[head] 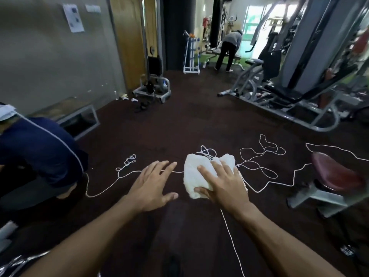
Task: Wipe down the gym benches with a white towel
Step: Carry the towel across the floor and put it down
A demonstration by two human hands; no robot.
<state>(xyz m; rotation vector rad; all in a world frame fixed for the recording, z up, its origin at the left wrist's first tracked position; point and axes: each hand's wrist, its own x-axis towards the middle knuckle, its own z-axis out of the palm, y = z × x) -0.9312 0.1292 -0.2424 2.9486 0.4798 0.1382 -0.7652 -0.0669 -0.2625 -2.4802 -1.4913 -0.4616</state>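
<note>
Pressing down with straight fingers, the right hand [220, 182] is lying flat on the white towel [201, 174], bunched on the dark floor [179, 120] among loops of white cord [257, 168]. The left hand [153, 184] is hovering just beside the towel, fingers spread and holding nothing.

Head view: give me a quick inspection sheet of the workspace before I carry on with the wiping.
Surface: dark floor; whether a dark bench pad lies under the hands cannot be told.
Job's things: white towel, bunched, under the right hand.
Clutter: small white scraps by the wall.
Hands: right hand flat on the towel, fingers straight, thumb at its near edge; left hand open, fingers spread, beside the towel and apart from it.
Cables: white cord looped loosely over the floor, one run passing under the right wrist.
Surroundings: red padded seat at right, grey weight machine behind it, crouching person in blue at left, second person bending far back.
</note>
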